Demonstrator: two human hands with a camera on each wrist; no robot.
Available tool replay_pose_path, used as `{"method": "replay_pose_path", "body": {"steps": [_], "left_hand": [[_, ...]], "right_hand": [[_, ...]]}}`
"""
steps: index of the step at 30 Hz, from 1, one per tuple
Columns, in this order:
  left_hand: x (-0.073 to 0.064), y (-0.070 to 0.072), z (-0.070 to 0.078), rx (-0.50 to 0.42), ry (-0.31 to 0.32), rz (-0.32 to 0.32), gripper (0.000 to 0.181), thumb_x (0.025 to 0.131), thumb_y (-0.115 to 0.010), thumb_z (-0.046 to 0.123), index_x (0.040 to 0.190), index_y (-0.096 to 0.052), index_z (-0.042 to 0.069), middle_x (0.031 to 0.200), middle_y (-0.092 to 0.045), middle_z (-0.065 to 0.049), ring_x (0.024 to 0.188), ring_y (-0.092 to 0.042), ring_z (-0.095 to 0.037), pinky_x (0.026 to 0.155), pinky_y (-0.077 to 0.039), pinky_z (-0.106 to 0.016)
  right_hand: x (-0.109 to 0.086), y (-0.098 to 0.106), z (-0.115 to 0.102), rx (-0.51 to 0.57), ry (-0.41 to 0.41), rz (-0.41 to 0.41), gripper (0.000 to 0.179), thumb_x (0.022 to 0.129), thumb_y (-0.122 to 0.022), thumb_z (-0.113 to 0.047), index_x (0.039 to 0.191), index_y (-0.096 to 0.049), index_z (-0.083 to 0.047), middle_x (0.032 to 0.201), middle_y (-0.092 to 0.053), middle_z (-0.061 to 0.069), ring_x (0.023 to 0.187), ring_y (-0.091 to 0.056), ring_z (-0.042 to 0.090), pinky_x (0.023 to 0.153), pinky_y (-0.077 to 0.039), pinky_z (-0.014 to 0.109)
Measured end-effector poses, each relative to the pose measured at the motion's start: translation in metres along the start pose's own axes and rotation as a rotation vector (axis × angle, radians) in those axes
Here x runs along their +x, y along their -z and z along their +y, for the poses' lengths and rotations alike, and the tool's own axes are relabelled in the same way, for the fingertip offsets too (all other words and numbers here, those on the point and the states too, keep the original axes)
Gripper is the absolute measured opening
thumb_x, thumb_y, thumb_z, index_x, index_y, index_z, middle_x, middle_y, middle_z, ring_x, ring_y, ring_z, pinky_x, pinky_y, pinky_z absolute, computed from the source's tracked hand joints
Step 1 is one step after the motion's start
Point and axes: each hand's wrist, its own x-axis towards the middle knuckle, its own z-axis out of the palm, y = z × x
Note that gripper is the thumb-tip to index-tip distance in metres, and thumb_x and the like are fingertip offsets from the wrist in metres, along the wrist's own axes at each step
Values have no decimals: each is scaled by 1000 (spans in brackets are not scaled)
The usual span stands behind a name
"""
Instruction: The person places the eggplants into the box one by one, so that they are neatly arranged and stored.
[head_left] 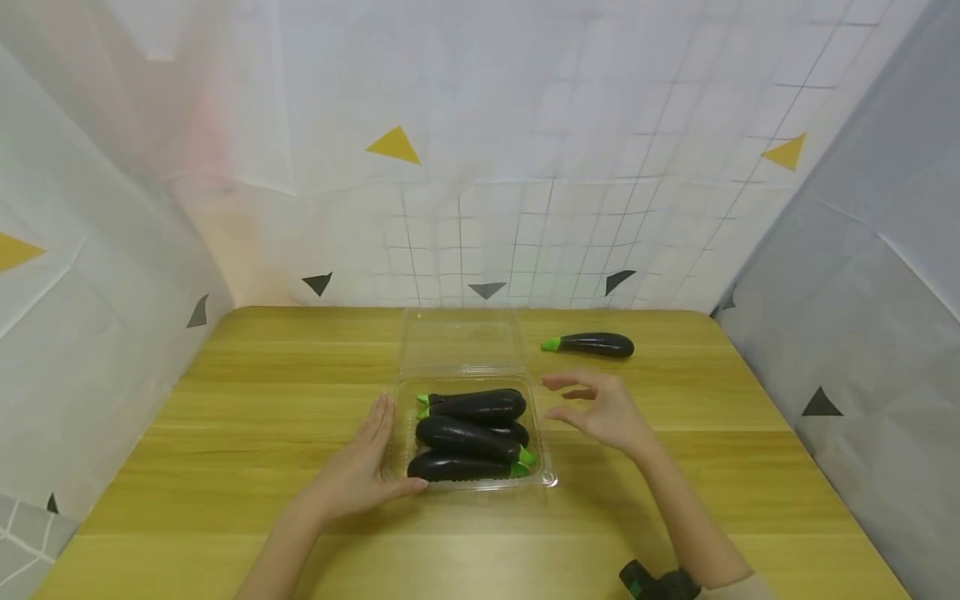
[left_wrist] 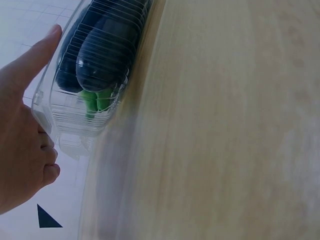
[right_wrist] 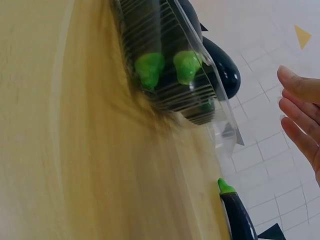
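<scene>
A clear plastic clamshell box (head_left: pixel 551 478) stands with its lid (head_left: pixel 461 343) folded back, away from me. Several dark eggplants (head_left: pixel 465 438) with green stems are piled inside it. My left hand (head_left: pixel 360 467) lies along the box's left side, fingers straight, thumb on its near left corner; the thumb also shows against the rim in the left wrist view. Beside the right edge, my right hand (head_left: pixel 600 407) is held apart from the box with bent, spread fingers and nothing between them. One more eggplant (head_left: pixel 597 344) rests on the table beyond that hand.
The wooden table (head_left: pixel 225 433) is bounded by white sheeting (head_left: pixel 465 100) at the back and both sides, marked with triangles and grid lines. A black device (head_left: pixel 660 582) is worn at the right wrist, near the bottom edge of the head view.
</scene>
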Motion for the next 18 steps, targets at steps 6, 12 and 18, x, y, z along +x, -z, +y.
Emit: {"method": "replay_pose_path", "body": {"steps": [6,12,18], "left_hand": [[0,-1,-1,4,-7,5,119,78,-67,64,153,1,1,159,9,-16,145,0,-32,112,-19,-52],[0,0,-1,7,-7,7,120,78,-67,65,153,1,1,159,9,-16,145,0,-32,112,-20,-52],[0,0,-1,7,-5,11,120,77,-67,65,153,1,1,159,8,-16,145,-1,-32,112,-21,-52]], "right_hand": [[1,9,0,-26,24,9,39,71,-80,8,108,-67,8,107,-69,21,97,-64,40,80,-56,45],[2,16,1,-48,22,32,38,70,-81,8,106,-69,4,106,-70,17,96,-67,23,80,-57,40],[1,22,-1,-84,26,43,38,70,-81,7,105,-68,4,106,-69,19,95,-67,25,79,-57,41]]}}
